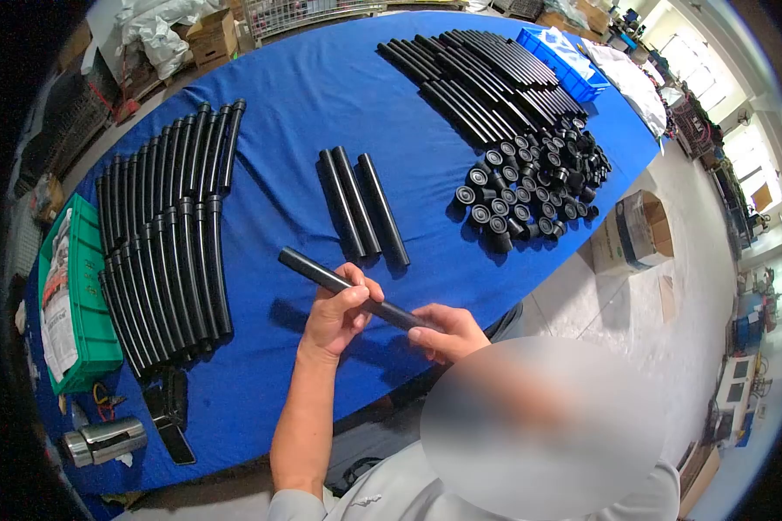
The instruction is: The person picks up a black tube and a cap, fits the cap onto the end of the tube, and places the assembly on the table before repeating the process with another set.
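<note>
A blue-covered table (pixel 278 148) carries black tubes (pixel 357 201), black caps (pixel 528 184), a green crate (pixel 97 326) and a blue crate (pixel 554 64)

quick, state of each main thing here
Held tube: slanted, in both hands
Left hand: closed around held tube
Right hand: gripping held tube's near end
Three tubes: lying side by side
Fitted tubes: laid in two rows
Small fittings: loosely heaped
Far tubes: laid in rows
Blue crate: open, white contents
Green crate: open, holding things
Cardboard box: open, on floor
</note>
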Demonstrator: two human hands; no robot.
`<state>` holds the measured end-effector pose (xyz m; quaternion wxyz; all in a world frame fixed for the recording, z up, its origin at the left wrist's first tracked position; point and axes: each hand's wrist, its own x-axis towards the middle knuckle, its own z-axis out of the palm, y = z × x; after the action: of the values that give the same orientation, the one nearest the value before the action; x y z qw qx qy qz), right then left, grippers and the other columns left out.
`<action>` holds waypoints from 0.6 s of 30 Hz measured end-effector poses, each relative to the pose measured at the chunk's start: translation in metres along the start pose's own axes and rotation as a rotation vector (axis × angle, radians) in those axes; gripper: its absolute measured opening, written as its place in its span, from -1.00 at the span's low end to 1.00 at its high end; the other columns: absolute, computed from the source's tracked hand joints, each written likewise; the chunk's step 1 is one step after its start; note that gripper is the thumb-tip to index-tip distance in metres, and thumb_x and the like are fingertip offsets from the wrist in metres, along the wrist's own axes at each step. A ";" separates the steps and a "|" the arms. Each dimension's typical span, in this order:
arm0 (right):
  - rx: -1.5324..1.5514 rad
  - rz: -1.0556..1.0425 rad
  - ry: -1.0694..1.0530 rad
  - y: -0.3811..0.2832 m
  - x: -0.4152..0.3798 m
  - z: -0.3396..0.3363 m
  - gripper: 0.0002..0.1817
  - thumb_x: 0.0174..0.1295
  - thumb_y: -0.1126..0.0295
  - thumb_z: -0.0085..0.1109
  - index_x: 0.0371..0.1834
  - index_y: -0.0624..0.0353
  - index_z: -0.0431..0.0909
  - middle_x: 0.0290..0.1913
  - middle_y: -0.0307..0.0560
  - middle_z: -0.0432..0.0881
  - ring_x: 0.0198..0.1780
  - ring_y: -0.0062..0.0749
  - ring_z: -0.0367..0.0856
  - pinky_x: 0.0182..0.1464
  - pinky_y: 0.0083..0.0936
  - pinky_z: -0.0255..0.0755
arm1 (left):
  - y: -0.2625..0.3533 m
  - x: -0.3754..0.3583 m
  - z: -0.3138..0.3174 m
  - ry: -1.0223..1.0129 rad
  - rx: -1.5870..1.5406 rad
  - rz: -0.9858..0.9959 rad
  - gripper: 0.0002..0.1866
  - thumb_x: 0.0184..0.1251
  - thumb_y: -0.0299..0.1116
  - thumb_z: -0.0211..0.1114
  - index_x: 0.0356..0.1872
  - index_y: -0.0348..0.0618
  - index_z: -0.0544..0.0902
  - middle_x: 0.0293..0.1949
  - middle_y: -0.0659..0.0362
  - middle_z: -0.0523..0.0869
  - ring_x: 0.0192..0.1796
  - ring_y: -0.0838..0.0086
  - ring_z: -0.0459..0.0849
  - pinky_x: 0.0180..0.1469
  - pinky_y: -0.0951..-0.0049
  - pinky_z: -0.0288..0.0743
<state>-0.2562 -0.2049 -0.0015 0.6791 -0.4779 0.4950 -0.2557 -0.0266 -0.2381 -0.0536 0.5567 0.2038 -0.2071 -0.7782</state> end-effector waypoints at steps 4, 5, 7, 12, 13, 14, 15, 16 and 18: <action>-0.391 -0.291 0.075 0.006 0.002 -0.001 -0.55 0.27 0.21 0.47 0.10 0.28 0.63 -0.43 -0.23 0.60 -0.39 -0.57 0.54 -0.30 -0.53 0.44 | -0.001 0.000 -0.001 0.008 -0.014 -0.001 -0.83 0.25 -0.47 0.40 -0.24 -0.08 0.54 -0.29 0.02 0.77 -0.62 0.58 0.52 -0.61 0.65 0.42; -0.421 -0.296 0.046 0.005 0.003 -0.001 -0.54 0.26 0.22 0.48 0.10 0.29 0.62 -0.43 -0.22 0.60 -0.38 -0.55 0.55 -0.30 -0.50 0.46 | 0.000 -0.001 0.000 0.010 -0.006 -0.006 -0.82 0.24 -0.47 0.39 -0.24 -0.08 0.54 -0.30 0.02 0.77 -0.62 0.58 0.52 -0.61 0.65 0.42; -0.512 -0.451 0.107 0.014 0.006 -0.001 -0.56 0.28 0.23 0.46 0.10 0.27 0.62 -0.44 -0.23 0.59 -0.40 -0.59 0.56 -0.34 -0.52 0.45 | 0.002 -0.002 0.004 0.018 0.012 -0.015 -0.81 0.21 -0.48 0.39 -0.26 -0.08 0.53 -0.30 0.02 0.76 -0.62 0.57 0.51 -0.60 0.64 0.40; 0.095 0.099 -0.134 -0.006 -0.004 0.000 -0.62 0.33 0.25 0.41 0.11 0.20 0.62 -0.43 -0.23 0.61 -0.47 -0.66 0.57 -0.46 -0.64 0.39 | 0.001 -0.003 -0.006 -0.103 -0.001 0.015 -0.79 0.17 -0.48 0.39 -0.27 -0.09 0.50 -0.30 0.01 0.76 -0.61 0.57 0.50 -0.58 0.62 0.41; 0.318 0.202 -0.212 0.003 -0.001 -0.006 -0.62 0.34 0.25 0.40 0.11 0.19 0.62 -0.42 -0.24 0.61 -0.49 -0.68 0.55 -0.48 -0.67 0.36 | 0.002 -0.005 -0.006 -0.128 0.010 0.013 -0.79 0.18 -0.48 0.38 -0.27 -0.09 0.50 -0.30 0.00 0.76 -0.61 0.57 0.51 -0.57 0.62 0.42; 0.541 0.304 -0.288 0.005 0.000 -0.007 -0.63 0.34 0.25 0.39 0.11 0.18 0.62 -0.42 -0.25 0.61 -0.50 -0.69 0.54 -0.50 -0.70 0.34 | 0.002 -0.004 -0.004 -0.131 0.012 -0.004 -0.78 0.17 -0.49 0.39 -0.23 -0.11 0.51 -0.27 -0.02 0.77 -0.58 0.56 0.54 -0.54 0.60 0.44; 0.429 0.227 -0.211 0.006 -0.002 -0.006 -0.63 0.35 0.24 0.39 0.11 0.19 0.62 -0.42 -0.26 0.62 -0.51 -0.69 0.54 -0.50 -0.70 0.34 | 0.002 -0.004 0.000 -0.081 0.033 -0.009 -0.78 0.16 -0.49 0.40 -0.23 -0.10 0.53 -0.26 -0.01 0.78 -0.57 0.56 0.55 -0.53 0.60 0.44; 0.316 0.149 -0.134 0.005 -0.005 -0.002 -0.64 0.35 0.23 0.39 0.10 0.20 0.62 -0.41 -0.26 0.62 -0.52 -0.68 0.54 -0.51 -0.69 0.34 | 0.002 -0.005 0.005 -0.031 0.053 -0.013 -0.78 0.15 -0.49 0.40 -0.23 -0.09 0.55 -0.26 -0.01 0.78 -0.55 0.56 0.56 -0.53 0.60 0.44; -0.066 -0.190 0.031 0.008 -0.002 0.003 -0.64 0.36 0.22 0.38 0.08 0.21 0.63 -0.42 -0.29 0.61 -0.53 -0.68 0.53 -0.52 -0.70 0.34 | 0.004 -0.004 0.013 0.062 0.045 -0.028 -0.78 0.16 -0.51 0.40 -0.19 -0.08 0.58 -0.20 -0.03 0.80 -0.51 0.56 0.61 -0.51 0.59 0.45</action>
<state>-0.2557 -0.1988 -0.0076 0.6279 -0.5407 0.4662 -0.3100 -0.0296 -0.2338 -0.0401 0.5472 0.2431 -0.2042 -0.7744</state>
